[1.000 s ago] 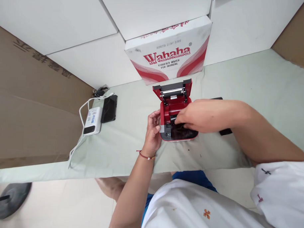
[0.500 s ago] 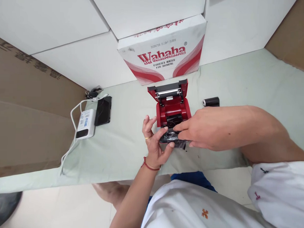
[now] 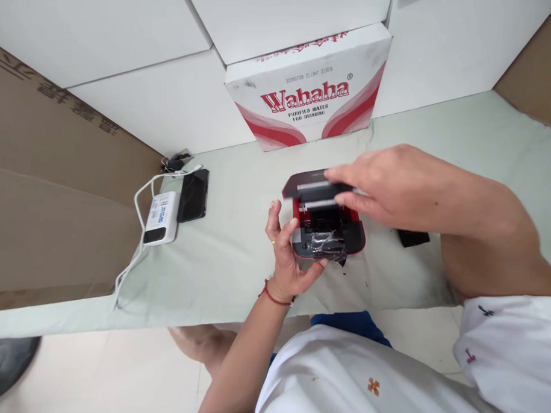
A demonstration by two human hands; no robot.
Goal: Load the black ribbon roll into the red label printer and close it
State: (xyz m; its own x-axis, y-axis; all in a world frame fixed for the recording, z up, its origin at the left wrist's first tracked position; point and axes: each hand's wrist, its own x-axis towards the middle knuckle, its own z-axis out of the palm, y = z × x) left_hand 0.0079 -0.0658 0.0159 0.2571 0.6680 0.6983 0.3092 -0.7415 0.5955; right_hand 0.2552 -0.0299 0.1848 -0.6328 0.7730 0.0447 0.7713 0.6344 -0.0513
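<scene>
On the pale green table (image 3: pixel 228 253), the red-and-black device (image 3: pixel 356 236) stands mid-scene, the right hand (image 3: pixel 379 185) pinching its part-raised lid (image 3: pixel 306 180) between thumb and fingers, the left hand (image 3: pixel 287 258) half open at the device's left side, thumb at black film (image 3: pixel 331 241) along the near edge.

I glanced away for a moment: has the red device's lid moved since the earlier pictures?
Yes. The lid has swung down, away from the white Wahaha box, and is partly lowered, in the right hand.
</scene>
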